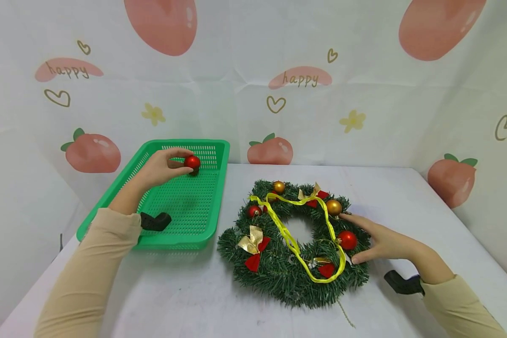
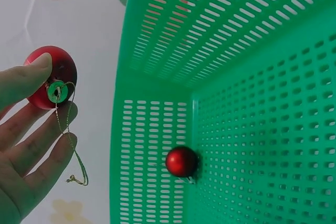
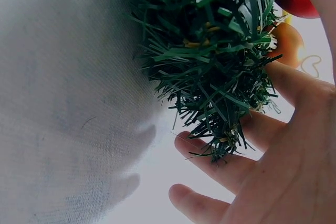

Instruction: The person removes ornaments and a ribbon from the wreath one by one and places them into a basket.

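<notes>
Though round, red bauble (image 2: 64,71) with cap (image 2: 57,92) wristward.

red ball (image 1: 192,162) held up; green wreath (image 1: 274,277) flat

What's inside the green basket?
A red ball lies by one wall. In the head view, the left hand hides part of the basket; whatever lies behind is covered.

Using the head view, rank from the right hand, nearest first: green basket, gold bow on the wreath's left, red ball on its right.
1. Red ball, beside the right hand.
2. Gold bow, left side of the wreath.
3. Green basket, farther left.
</notes>
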